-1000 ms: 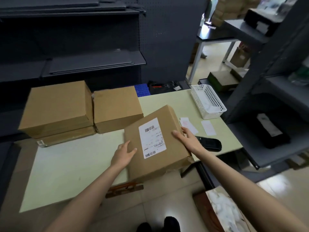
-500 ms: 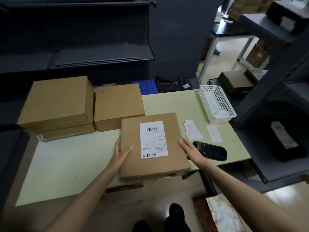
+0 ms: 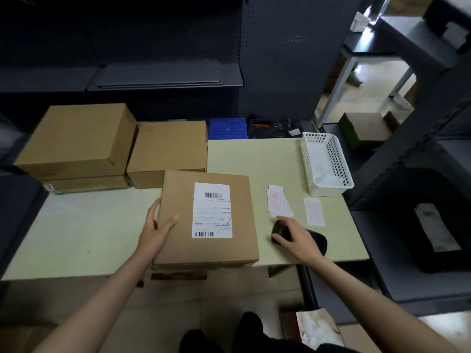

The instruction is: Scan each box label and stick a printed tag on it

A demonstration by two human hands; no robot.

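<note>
Right hand (image 3: 297,238) curls over scanner (image 3: 316,240); left hand (image 3: 155,231) steadies box (image 3: 206,217).

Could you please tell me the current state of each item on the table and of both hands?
Labelled box: flat on the table, label up, no tag on it.
Left hand: resting on the box's left edge, thumb on top.
Right hand: on the handheld scanner, which lies on the table.
Printed tags: loose beside the box.
White basket: upright.
</note>
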